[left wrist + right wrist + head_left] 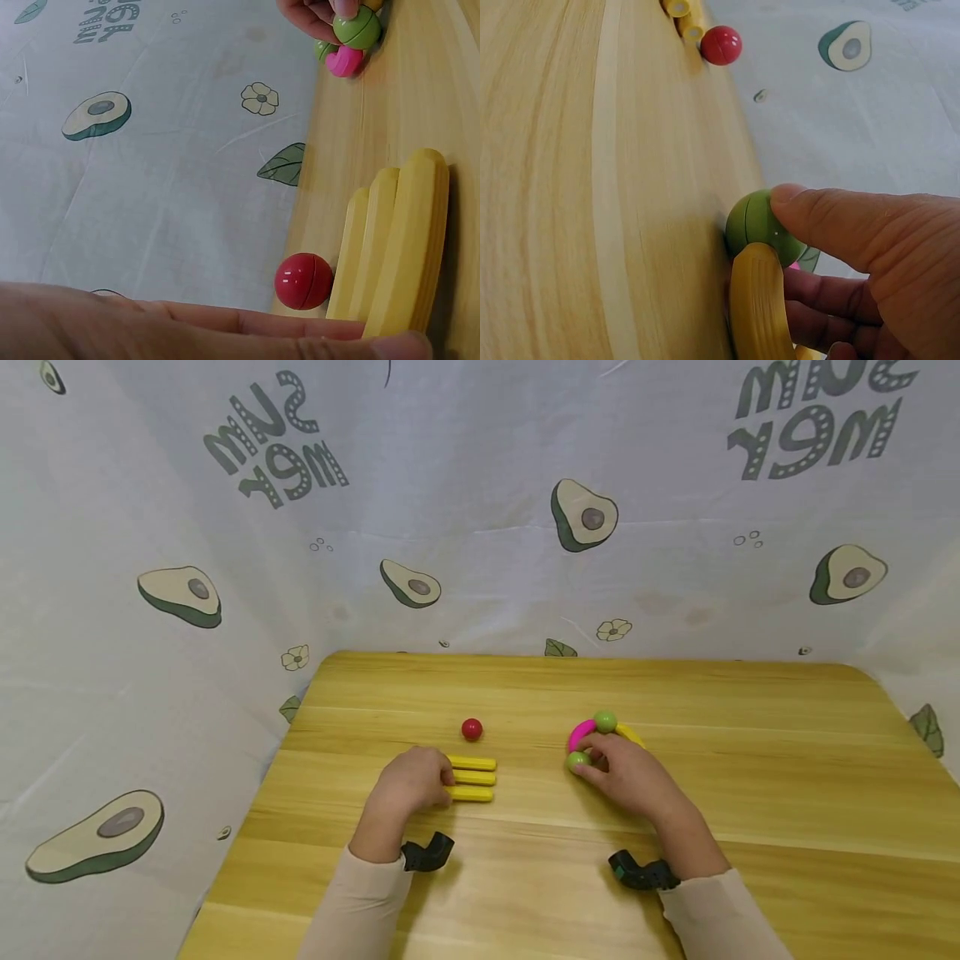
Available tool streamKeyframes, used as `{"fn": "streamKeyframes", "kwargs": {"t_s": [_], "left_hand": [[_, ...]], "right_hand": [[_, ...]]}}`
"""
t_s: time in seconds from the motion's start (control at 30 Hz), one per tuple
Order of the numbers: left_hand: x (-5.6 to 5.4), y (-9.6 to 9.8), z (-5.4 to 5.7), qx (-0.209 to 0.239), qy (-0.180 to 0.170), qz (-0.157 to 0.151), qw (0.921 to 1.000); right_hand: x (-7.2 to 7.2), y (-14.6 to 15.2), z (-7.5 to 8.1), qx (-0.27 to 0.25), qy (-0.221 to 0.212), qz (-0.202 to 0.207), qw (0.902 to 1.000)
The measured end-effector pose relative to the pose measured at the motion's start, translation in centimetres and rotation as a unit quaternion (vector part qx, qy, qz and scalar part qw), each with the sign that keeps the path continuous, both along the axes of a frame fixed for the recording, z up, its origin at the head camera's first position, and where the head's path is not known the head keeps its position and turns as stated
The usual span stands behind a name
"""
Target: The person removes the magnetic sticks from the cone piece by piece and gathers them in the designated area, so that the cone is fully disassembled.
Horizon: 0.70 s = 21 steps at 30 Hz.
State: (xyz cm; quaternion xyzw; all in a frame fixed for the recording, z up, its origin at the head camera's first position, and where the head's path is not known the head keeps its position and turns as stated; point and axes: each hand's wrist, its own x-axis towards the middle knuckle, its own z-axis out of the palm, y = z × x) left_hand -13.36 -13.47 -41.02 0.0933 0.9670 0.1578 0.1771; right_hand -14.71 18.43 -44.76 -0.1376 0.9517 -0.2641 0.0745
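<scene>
My left hand (414, 779) is at the left ends of three straight yellow sticks (474, 778) lying side by side. Its thumb and forefinger pinch the end of the nearest yellow stick (412, 240), partly hiding it. To the right, my right hand (628, 774) grips a glossy green ball (751, 223) between thumb and fingers. Against this ball sits the end of a ribbed, curved yellow piece (759, 304). A curved pink piece (580, 734), a second green ball (605, 721) and a yellow curve (630, 735) form an arc beyond the fingers, which cover part of it.
A red ball (472, 729) rests on the wooden table (720, 710) just beyond the yellow sticks. Behind the table hangs a pale avocado-print cloth (480, 510), also covering the left side. Each wrist carries a black camera mount (427, 852).
</scene>
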Motion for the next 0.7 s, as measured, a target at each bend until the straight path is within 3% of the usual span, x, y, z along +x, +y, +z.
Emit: {"fn": "streamKeyframes", "kwargs": {"t_s": [0.53, 0.7], "left_hand": [[0.09, 0.62, 0.07, -0.004, 0.031, -0.007, 0.9995], [0.06, 0.69, 0.03, -0.002, 0.031, -0.001, 0.9995]], "right_hand": [[-0.04, -0.02, -0.1, 0.002, -0.005, -0.002, 1.0], [0.39, -0.18, 0.32, -0.007, -0.039, 0.002, 0.9992]]}}
